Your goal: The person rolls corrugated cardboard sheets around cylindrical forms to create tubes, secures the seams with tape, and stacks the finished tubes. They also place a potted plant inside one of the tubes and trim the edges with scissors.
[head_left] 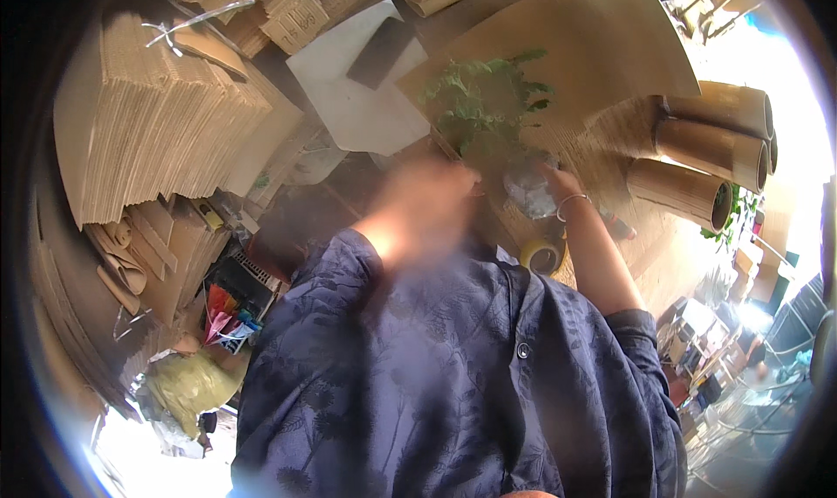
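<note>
A leafy green plant (488, 101) lies across the brown work surface in front of me. At its near end is a lump in clear, shiny plastic wrap (530, 193); whether the two are joined I cannot make out. My right hand (562, 184), with a bracelet at the wrist, is closed on the right side of this wrapped lump. To its left, my left hand (425, 203) is smeared by motion, close in front of my body. Its fingers are too blurred to read. A roll of tape (542, 255) sits just below the wrapped lump, near my shirt.
A large cardboard sheet (602, 49) lies beyond the plant. Several cardboard tubes (680, 188) are at the right. A white sheet (336, 105) carries a dark flat block (382, 53). Tall stacks of cut cardboard (161, 114) stand at the left.
</note>
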`<state>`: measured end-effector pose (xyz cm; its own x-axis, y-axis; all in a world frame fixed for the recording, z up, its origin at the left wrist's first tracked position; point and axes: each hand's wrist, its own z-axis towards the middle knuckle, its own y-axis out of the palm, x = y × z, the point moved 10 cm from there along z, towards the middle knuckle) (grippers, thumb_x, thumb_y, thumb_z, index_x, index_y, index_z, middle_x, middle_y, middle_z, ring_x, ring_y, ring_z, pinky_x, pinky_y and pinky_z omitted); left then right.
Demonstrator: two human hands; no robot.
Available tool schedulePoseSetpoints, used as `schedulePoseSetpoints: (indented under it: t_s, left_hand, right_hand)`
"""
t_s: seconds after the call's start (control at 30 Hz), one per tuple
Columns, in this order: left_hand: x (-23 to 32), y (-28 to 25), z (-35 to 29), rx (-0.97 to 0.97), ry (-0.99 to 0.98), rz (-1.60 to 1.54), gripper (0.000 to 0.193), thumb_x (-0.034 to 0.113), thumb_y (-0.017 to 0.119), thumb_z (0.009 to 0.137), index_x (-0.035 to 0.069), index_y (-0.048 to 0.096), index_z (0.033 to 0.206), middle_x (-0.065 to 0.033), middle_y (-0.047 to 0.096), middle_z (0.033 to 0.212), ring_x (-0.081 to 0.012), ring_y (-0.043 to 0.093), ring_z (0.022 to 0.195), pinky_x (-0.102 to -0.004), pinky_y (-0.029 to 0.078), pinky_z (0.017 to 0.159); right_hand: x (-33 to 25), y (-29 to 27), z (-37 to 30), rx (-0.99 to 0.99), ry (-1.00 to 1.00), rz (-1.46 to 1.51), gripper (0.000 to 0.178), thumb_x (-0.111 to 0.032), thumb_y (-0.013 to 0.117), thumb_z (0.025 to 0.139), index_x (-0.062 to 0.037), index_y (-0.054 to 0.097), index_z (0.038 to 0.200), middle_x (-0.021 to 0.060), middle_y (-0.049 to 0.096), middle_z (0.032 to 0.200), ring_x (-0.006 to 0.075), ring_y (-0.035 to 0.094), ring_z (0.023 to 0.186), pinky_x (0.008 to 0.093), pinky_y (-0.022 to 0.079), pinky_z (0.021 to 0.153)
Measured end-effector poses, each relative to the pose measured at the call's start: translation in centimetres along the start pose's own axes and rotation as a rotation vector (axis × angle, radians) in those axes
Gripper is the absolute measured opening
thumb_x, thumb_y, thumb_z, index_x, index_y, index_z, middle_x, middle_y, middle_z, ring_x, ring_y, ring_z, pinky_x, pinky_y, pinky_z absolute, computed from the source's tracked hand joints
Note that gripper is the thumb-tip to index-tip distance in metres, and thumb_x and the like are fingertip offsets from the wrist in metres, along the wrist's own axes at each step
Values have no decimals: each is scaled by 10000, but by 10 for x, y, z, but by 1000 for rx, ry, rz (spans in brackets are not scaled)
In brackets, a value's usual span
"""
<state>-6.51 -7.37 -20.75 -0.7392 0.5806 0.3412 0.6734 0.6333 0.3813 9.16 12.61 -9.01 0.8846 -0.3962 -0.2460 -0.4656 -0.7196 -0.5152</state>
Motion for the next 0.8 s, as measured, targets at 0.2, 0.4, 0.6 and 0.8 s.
schedulePoseSetpoints:
  t_s: [0.2,0.4,0.6,0.8]
  left_hand:
    - [2,8,26,-48,30,-28,334,21,558,937,44,540,1270,-105,600,1091,-271,649,939,-414,639,788]
    - [-11,1,43,-42,53,-53,304,27,553,939,25,545,1243,-106,585,1068,-264,638,919,-415,640,785]
    - [-8,11,28,-30,-8,-116,168,63,578,935,-3,598,1089,-108,587,1011,-256,634,907,-405,635,794]
    - [31,61,-23,-129,-92,-78,167,84,628,908,-38,624,1022,-131,631,973,-249,658,882,-362,621,763]
  right_hand:
    - [16,2,43,34,-114,-13,892,-490,778,717,72,538,1367,263,643,1265,347,646,1113,414,496,941]
    - [-28,14,-3,-145,-66,-270,727,-558,686,787,-32,650,1288,184,666,1279,323,624,1180,402,479,972]
    - [-20,7,18,-10,-90,-395,692,-603,634,816,-17,702,1179,145,730,1122,279,684,1040,378,509,891]
    - [-47,68,14,186,-1272,-2291,544,-536,543,928,-109,710,1221,120,722,1178,254,674,1058,360,510,915]
